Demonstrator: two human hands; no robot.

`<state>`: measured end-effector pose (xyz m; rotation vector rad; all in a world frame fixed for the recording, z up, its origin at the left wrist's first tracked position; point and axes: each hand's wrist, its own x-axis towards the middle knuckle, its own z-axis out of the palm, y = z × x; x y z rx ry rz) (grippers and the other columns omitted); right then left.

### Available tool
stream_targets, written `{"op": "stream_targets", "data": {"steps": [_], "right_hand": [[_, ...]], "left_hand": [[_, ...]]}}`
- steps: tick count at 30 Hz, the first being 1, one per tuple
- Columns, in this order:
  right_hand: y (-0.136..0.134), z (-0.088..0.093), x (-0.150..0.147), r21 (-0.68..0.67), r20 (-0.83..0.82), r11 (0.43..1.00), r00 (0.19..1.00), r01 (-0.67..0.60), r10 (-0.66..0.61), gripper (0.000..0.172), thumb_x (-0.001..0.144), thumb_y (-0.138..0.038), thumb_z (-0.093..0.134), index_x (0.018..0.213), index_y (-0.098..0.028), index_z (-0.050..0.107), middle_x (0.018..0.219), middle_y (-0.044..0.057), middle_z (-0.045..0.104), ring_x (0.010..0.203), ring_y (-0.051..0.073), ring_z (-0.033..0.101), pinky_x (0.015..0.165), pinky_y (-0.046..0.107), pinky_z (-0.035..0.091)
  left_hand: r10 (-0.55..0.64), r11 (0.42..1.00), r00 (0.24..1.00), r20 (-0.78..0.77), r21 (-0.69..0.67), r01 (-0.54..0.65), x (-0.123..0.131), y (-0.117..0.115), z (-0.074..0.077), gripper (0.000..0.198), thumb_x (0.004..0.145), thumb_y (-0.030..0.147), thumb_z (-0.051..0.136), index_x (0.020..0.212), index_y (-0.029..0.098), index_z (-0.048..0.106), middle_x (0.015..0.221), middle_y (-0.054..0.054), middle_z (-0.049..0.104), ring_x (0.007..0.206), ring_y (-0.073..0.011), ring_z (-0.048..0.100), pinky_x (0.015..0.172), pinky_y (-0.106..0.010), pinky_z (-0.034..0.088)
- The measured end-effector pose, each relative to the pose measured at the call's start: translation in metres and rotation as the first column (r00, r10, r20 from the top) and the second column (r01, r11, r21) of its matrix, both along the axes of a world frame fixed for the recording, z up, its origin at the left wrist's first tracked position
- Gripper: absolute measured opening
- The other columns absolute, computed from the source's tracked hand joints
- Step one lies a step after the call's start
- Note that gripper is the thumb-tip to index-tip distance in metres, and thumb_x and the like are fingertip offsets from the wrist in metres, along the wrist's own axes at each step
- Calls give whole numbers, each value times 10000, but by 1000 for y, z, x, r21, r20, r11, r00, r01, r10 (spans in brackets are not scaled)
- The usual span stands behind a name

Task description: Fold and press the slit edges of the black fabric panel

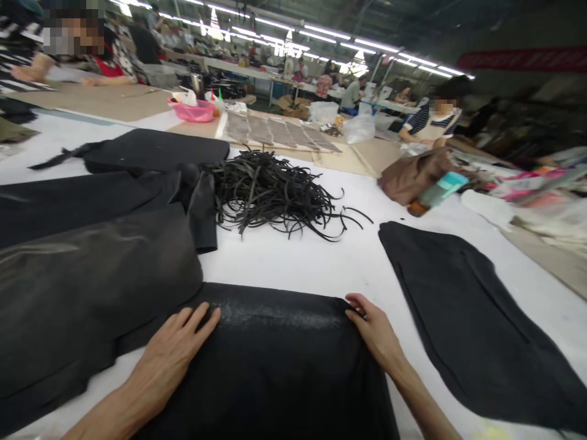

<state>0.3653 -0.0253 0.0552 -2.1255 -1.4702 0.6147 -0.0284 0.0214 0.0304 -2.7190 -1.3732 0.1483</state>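
Black cloth (275, 373), far edge: left hand (169, 349) flat, grip open; right hand (373, 333) at corner, grip unclear.

black fabric piece (275, 366), black strips (270, 192), pink bowl (195, 111)

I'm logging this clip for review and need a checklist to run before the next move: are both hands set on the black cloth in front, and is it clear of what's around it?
1. Left hand flat on the black cloth: ok.
2. Right hand at the cloth's far right corner: ok.
3. Right hand's grip pinching the edge: cannot tell.
4. Far edge between the hands lying flat: ok.
5. Pile of strips apart from the cloth: ok.
6. Right piece apart from the cloth: ok, bare table between.
7. Left piece apart from the cloth: not ok, they meet by the left hand.
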Motion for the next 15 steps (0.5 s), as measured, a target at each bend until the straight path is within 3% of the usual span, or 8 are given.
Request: {"op": "stream_targets", "data": {"steps": [2, 4, 6, 10, 15], "right_hand": [[-6, -2, -1, 93, 275, 994, 958, 59, -83, 292, 808, -164, 390, 1036, -176, 574, 1018, 107, 597, 969, 254, 534, 869, 400, 375], [-11, -2, -7, 143, 375, 988, 920, 66, -116, 307, 818, -137, 332, 1006, -182, 571, 1023, 111, 571, 952, 249, 522, 847, 399, 364], [-15, -1, -15, 116, 290, 991, 953, 59, -91, 233, 827, -180, 350, 931, -201, 558, 943, 75, 575, 848, 211, 539, 766, 346, 393], [-15, -7, -24, -70, -64, 994, 994, 78, -83, 108, 786, -242, 407, 756, -222, 508, 634, -26, 513, 605, 150, 514, 582, 267, 381], [-11, -9, -23, -107, -127, 991, 988, 79, -92, 127, 779, -280, 404, 739, -219, 508, 605, -39, 502, 593, 139, 516, 584, 255, 376]], "left_hand": [[9, 1000, 1000, -20, 5, -9, 2, 2, 1, 684, 728, -92, 277, 1283, 267, 453, 1274, -78, 510, 1004, -227, 513, 862, -368, 418], [19, 1000, 999, -41, 1, -19, 6, 2, 5, 675, 740, -97, 256, 1264, 268, 474, 1256, -78, 530, 993, -220, 527, 853, -356, 430], [23, 1000, 998, -53, -15, -24, 9, 2, 11, 671, 738, -101, 246, 1246, 263, 494, 1240, -79, 546, 995, -218, 537, 853, -347, 440], [37, 999, 998, -56, -33, -39, 8, 3, 19, 667, 740, -87, 256, 1243, 286, 484, 1237, -78, 552, 1030, -231, 540, 881, -367, 440], [75, 993, 994, -74, -81, -81, 2, 8, 17, 720, 719, -97, 242, 1249, 348, 439, 1263, -67, 534, 1036, -221, 543, 885, -371, 439]]}}
